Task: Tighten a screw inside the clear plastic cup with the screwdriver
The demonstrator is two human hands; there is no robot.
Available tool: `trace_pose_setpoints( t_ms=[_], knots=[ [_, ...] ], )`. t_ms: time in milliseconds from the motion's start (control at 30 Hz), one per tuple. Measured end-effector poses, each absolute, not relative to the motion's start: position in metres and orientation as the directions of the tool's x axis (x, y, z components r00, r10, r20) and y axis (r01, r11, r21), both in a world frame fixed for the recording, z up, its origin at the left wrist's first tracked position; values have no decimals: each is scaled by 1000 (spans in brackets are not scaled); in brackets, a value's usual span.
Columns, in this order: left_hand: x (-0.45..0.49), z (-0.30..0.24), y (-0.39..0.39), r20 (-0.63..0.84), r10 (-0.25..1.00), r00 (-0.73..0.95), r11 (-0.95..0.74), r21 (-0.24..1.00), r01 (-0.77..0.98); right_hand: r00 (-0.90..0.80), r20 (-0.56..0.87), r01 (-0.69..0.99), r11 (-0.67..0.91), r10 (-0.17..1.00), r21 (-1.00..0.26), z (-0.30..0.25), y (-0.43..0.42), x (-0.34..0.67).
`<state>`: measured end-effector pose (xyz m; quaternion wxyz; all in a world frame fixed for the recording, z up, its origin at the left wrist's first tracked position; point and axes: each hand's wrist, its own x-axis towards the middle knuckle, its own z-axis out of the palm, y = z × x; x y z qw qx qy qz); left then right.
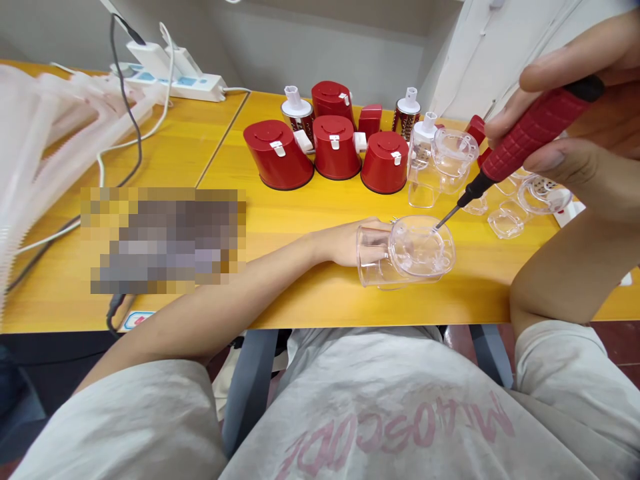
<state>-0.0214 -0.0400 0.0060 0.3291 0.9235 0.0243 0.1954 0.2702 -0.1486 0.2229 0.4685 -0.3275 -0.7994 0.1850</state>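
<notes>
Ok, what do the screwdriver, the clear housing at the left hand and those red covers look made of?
The screwdriver's handle looks like moulded red plastic or rubber, with a matte, pebbled grip. Its thin shaft looks like steel, going by the grey sheen. The clear housing at the left hand looks like glossy transparent plastic, probably not glass. The red covers look like opaque, smooth, glossy plastic.

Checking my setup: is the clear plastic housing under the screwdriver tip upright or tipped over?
Tipped over: the clear plastic housing lies on its side on the yellow table, steadied by the left hand.
</notes>
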Motion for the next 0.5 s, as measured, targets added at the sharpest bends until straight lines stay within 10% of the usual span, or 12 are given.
trace_pose_setpoints(
  t_ms=[500],
  knots=[
    [-20, 5, -38, 327, 167, 930, -771, 631, -84, -233, 539, -57, 542, 810, -839, 216, -147, 254]
  ],
)
